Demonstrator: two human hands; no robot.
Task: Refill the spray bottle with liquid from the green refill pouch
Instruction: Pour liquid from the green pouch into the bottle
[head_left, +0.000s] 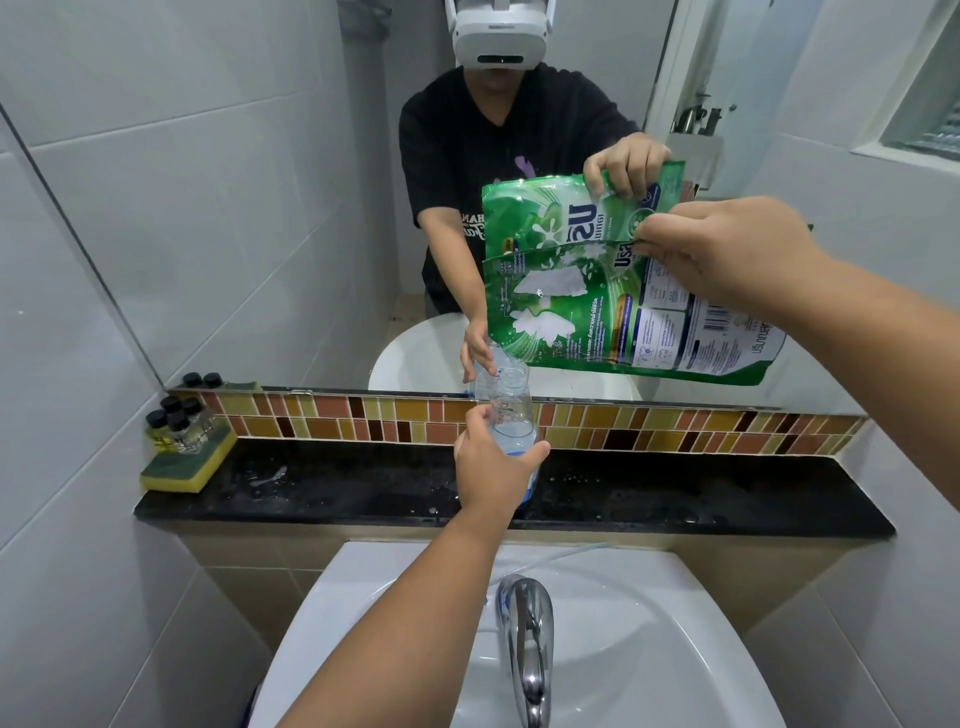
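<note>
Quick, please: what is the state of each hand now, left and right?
Left hand: closed around the clear spray bottle, which stands on the black ledge.
Right hand: closed, pinching the top of the tilted green refill pouch.

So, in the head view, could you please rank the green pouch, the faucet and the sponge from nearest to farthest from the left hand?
1. green pouch: just above and right of the left hand.
2. faucet: below, over the sink.
3. sponge: far left on the dark ledge.
</note>
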